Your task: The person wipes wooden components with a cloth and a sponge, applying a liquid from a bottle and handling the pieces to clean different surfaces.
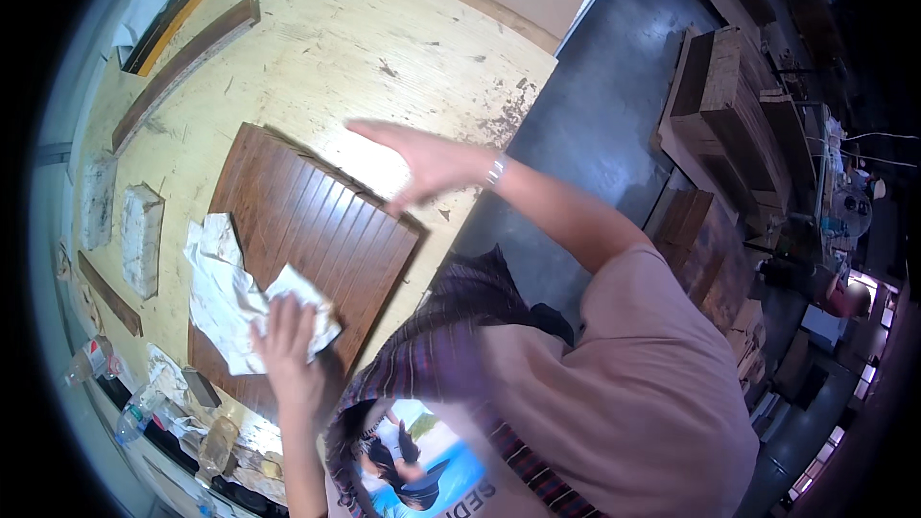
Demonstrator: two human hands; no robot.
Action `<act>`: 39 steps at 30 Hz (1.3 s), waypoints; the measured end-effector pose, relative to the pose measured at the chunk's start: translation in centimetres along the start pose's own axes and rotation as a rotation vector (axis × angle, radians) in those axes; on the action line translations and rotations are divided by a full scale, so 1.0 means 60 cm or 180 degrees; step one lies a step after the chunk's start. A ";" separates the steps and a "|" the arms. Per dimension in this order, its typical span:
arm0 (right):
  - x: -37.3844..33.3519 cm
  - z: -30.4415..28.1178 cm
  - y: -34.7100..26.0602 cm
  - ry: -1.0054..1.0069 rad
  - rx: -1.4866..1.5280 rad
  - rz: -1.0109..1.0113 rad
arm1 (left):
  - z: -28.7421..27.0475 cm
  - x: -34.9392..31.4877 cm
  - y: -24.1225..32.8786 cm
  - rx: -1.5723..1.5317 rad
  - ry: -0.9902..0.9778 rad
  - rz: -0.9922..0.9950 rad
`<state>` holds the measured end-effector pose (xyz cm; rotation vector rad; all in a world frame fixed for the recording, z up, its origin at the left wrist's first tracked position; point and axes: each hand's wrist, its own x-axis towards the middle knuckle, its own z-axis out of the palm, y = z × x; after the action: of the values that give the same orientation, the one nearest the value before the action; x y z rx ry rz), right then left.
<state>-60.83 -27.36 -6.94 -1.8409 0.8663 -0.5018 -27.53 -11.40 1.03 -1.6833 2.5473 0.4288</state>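
A glossy brown wooden panel (302, 225), marked with several parallel lines, lies flat on the pale worktable (317, 29). Bunched on its left part is a crumpled white cloth (225, 302), stained in places. My left hand (288, 341) grips a fold of this cloth and presses it against the panel; the fingers are slightly blurred. At the panel's far right edge, my right hand (432, 168) is open, thumb and fingers spread wide. Its lower finger or thumb comes close to the edge; whether it touches, I cannot tell.
Left of the panel lie a long curved wooden strip (182, 67), a paint-smeared white block (142, 240) and a thin brown strip (110, 294). Plastic bottles (134, 419) stand at the lower left. Beyond the grey floor (595, 86), wooden pieces (734, 86) are stacked on the right.
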 end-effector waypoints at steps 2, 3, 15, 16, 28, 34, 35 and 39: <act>-0.077 0.030 0.002 -0.0088 -0.0068 -0.0022 | 0.034 0.064 0.063 -0.0261 -0.0117 0.0354; -0.092 0.043 -0.008 -0.0121 -0.0242 -0.0036 | 0.039 0.109 0.093 -0.0409 -0.0036 0.0527; -0.070 0.162 0.065 0.0019 -0.0940 -0.0010 | 0.049 0.160 0.145 0.0013 -0.0075 0.1188; -0.073 0.155 0.060 -0.0005 -0.1057 -0.0057 | 0.046 0.175 0.158 -0.0024 -0.0029 0.1246; -0.084 0.143 0.038 0.0464 -0.1298 -0.0477 | 0.061 0.145 0.167 -0.0005 0.0112 0.1130; -0.090 0.124 0.005 0.0372 -0.0527 -0.0220 | 0.069 0.056 0.113 -0.0019 0.0025 0.0956; -0.092 0.125 0.007 0.0367 -0.0616 -0.0229 | 0.069 0.083 0.128 -0.0056 0.0046 0.0993; -0.081 0.156 0.053 0.0293 -0.1068 -0.0138 | 0.040 0.158 0.158 -0.0127 0.0107 0.0997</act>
<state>-58.81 -18.76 -13.49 -2.1586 1.0229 -0.4937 -40.21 -15.77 -1.32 -1.3119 2.8540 0.4738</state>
